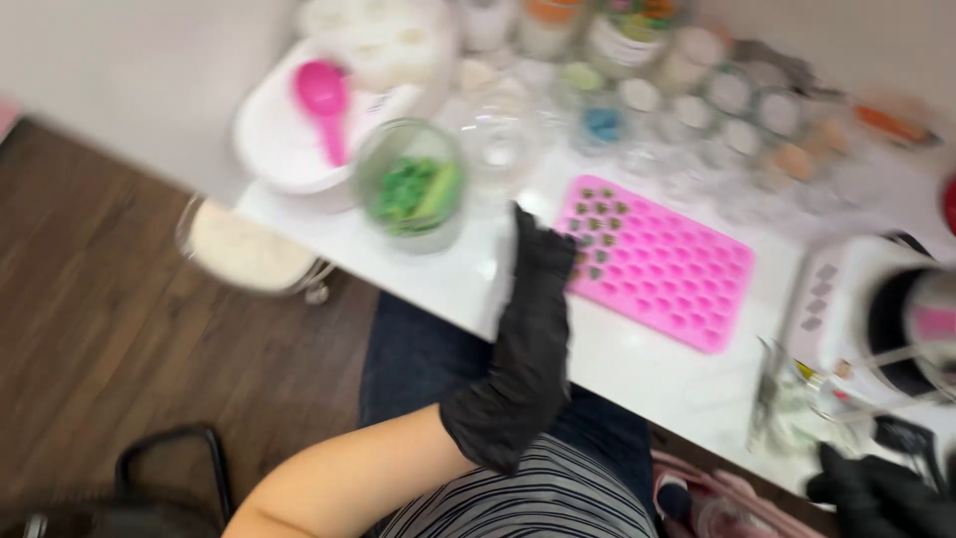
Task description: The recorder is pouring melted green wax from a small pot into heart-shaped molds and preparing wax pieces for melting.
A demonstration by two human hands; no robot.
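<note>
Mould [662, 267] in pink silicone lies touching left hand [528, 329] fingertips.

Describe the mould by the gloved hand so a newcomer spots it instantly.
On the white table, just right of the left hand in its black glove, lies a flat pink mould. It is the only pink rectangular sheet there, dimpled with rows of small cavities, a few near the fingers filled dark.

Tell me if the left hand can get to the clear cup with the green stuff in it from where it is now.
Probably yes. The left hand lies on the white table by the pink mould, and the cup of green pieces stands just up and to its left with bare tabletop between them, nothing blocking.
</note>
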